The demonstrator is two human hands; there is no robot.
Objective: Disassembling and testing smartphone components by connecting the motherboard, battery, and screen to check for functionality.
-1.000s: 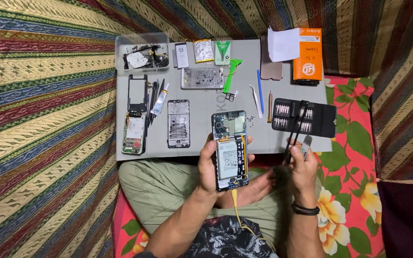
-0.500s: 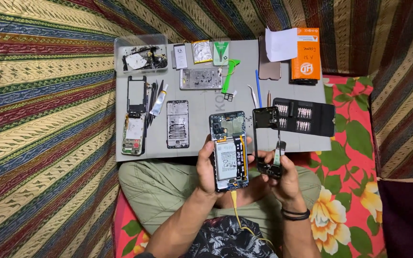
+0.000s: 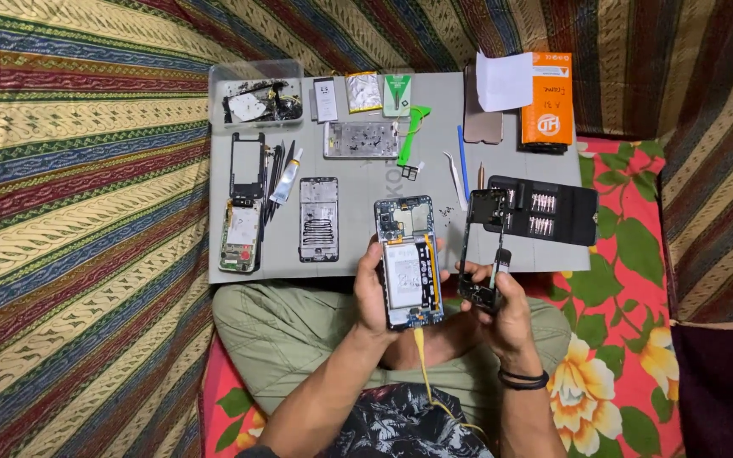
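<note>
Your left hand point(image 3: 375, 293) grips an opened phone point(image 3: 409, 261) by its lower half, back cover off, battery and circuit board facing up. A yellow cable point(image 3: 425, 373) hangs from the phone's bottom edge down over your lap. Your right hand point(image 3: 502, 305) is closed on a black phone frame point(image 3: 483, 246), held upright just beside the phone and apart from it. Both are held over the near edge of the grey surface point(image 3: 349, 170). Farther out lie a black tool case point(image 3: 553, 212), tweezers point(image 3: 454, 180), two more phone bodies point(image 3: 319, 219) and a glue tube point(image 3: 285, 178). At the far edge stand a clear parts box point(image 3: 256, 97) and an orange box point(image 3: 548, 102).
</note>
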